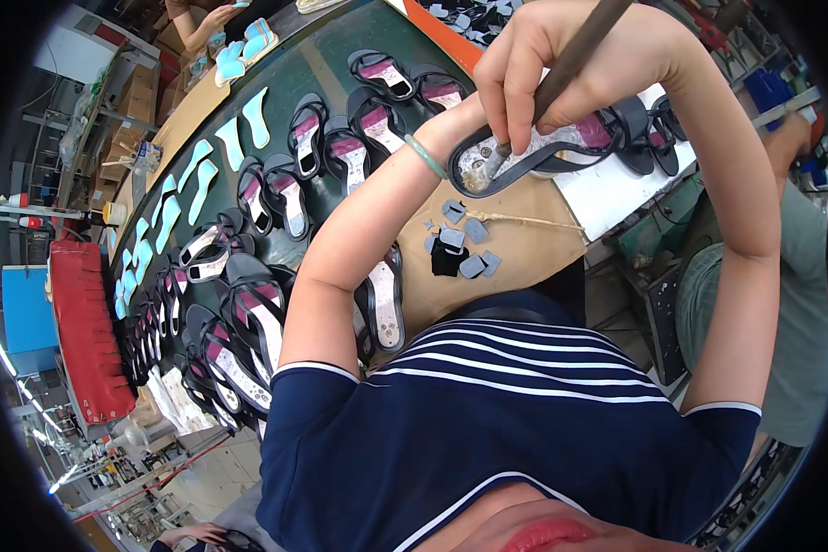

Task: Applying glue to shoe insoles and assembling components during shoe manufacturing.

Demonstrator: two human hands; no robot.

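Note:
My right hand (570, 69) is closed round the dark handle of a brush (575, 60). The brush's tip touches the heel end of a black sandal's pale insole, where a wet-looking, yellowish patch shows. This sandal (474, 178) has dark straps and a purple patch toward its front, and it is tilted above the table. From the left my left forearm (377, 202), with a green bangle at the wrist, reaches up to the sandal. The left hand itself is hidden behind my right fingers and the sandal, so its grip does not show.
Rows of black sandals (347, 152) cover the green table (340, 37). Pale blue insole-shaped pieces (255, 118) lie along its far-left edge. Small grey pieces (451, 239) and a thin stick (524, 221) rest on brown cardboard (534, 253). Another person's hand (216, 18) is at the far side.

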